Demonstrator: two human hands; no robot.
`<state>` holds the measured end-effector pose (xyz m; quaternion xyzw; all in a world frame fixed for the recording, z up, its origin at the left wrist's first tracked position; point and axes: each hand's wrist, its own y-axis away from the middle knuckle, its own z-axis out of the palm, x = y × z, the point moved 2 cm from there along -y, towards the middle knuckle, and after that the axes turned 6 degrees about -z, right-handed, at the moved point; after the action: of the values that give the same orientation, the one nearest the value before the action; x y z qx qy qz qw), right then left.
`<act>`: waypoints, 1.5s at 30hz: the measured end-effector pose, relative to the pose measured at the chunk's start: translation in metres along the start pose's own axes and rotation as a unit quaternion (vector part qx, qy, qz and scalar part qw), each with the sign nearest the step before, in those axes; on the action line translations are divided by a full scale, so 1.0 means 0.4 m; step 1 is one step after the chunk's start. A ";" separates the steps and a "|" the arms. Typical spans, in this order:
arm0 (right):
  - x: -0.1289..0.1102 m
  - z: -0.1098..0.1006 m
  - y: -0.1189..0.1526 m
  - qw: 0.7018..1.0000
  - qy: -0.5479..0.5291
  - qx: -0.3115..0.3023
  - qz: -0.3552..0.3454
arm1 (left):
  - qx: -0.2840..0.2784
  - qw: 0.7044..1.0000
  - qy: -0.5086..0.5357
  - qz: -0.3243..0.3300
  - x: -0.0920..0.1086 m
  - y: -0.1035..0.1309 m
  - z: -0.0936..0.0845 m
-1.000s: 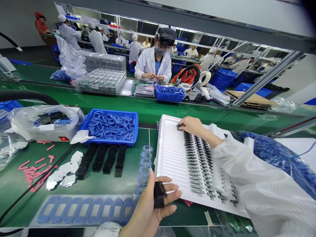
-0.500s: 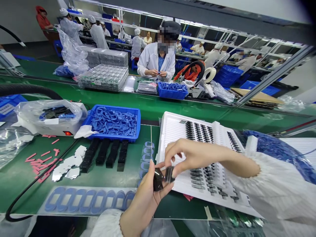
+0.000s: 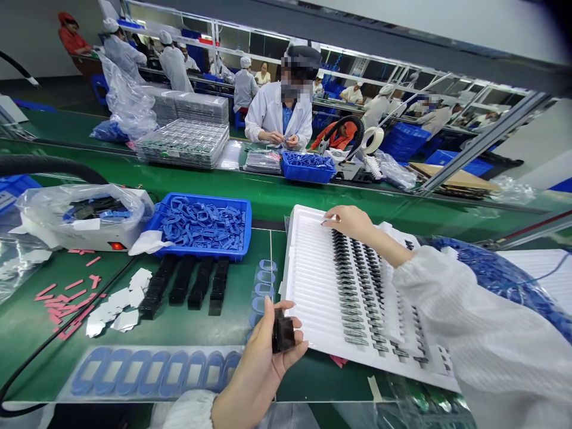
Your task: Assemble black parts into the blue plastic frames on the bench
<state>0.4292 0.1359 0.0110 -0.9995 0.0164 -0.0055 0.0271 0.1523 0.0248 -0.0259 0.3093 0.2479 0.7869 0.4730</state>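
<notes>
My left hand (image 3: 263, 357) is wrapped round a dark, glossy block-shaped part (image 3: 283, 332) near the front edge of the bench. Farther back, my right hand (image 3: 351, 225) is over the top of the white ribbed tray (image 3: 308, 268), its fingertips pinched at the tray's upper left; a small dark bit shows at them, too small to name. Rows of small black parts (image 3: 346, 286) stand in the tray, to the right of its bare ribs.
A blue bin (image 3: 247, 229) of blue plastic pieces stands behind stacked black parts (image 3: 181, 280). White cards (image 3: 120, 301), pink strips (image 3: 60, 307) and a sheet of blue oval stickers (image 3: 154, 372) lie left. Across the bench sits a person in white (image 3: 279, 113).
My right hand has left the dark part in my left hand and moved up and right to the tray's top. My left hand still holds the dark part. The view has shifted slightly.
</notes>
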 end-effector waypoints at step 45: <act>-0.565 -0.087 0.343 0.868 -0.232 -0.137 -0.418 | -0.118 0.984 0.020 0.132 -0.033 0.145 -0.120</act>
<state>0.1984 0.0046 0.0359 -0.8793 -0.4086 0.2180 -0.1115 0.0881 -0.0166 -0.0223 0.2650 0.1196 0.8724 0.3930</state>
